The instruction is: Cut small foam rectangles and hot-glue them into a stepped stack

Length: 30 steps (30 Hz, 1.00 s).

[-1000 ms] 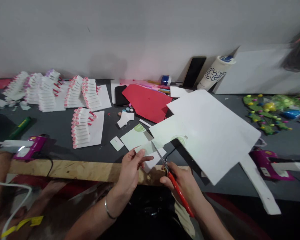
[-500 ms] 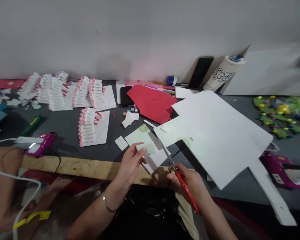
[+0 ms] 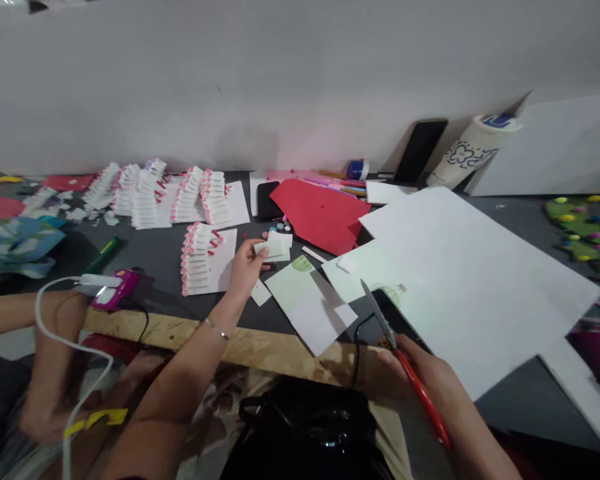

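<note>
Head view: the left hand pinches a pale green paper piece, the right hand grips red-handled scissors.
The paper piece is above the worktop, between thumb and fingers; the scissors point away from the body, near the front edge. A cut sheet lies between the hands, beside a large white sheet.

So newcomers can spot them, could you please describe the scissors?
At right on the dark table lies a large white sheet. By its near edge, the right hand holds the scissors; metal blades and red handles set them apart from pale paper nearby.
</note>
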{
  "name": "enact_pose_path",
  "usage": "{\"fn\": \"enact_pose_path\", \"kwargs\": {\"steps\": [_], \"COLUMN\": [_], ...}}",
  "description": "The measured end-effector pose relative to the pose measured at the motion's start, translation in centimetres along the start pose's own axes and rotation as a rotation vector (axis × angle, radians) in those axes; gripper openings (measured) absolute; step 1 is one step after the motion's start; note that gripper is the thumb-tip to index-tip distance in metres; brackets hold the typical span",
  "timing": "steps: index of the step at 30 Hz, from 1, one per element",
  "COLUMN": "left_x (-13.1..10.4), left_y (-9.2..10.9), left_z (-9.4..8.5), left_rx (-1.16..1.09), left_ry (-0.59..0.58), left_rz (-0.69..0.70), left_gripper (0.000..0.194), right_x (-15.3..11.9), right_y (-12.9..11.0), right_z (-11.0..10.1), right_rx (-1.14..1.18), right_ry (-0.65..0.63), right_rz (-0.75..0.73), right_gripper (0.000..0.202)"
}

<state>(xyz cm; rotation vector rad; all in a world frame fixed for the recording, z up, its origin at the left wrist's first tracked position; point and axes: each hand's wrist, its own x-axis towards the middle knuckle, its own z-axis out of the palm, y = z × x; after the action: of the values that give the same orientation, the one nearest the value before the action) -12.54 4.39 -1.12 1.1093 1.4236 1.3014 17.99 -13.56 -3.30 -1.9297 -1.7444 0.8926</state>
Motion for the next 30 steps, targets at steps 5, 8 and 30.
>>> {"fn": "enact_pose_path", "kwargs": {"steps": [5, 8, 30], "left_x": [2.8, 4.0, 4.0], "left_y": [-1.4, -1.5, 2.1], "left_z": [-1.0, -1.9, 0.4], "left_rx": [0.231, 0.359, 0.127], "left_ry": [0.117, 0.248, -0.135], "left_rz": [0.109, 0.248, -0.019], "left_gripper": [0.020, 0.018, 0.024], "right_x": [1.0, 1.2, -0.7], "right_y": [-0.3, 0.1, 0.8], "right_z": [-1.5, -1.6, -2.2], "right_rx": [-0.032, -0.032, -0.230], "right_ry": [-0.001, -0.052, -0.291], "right_rz": [0.039, 0.034, -0.045], "right_gripper": [0.059, 0.056, 0.036]}}
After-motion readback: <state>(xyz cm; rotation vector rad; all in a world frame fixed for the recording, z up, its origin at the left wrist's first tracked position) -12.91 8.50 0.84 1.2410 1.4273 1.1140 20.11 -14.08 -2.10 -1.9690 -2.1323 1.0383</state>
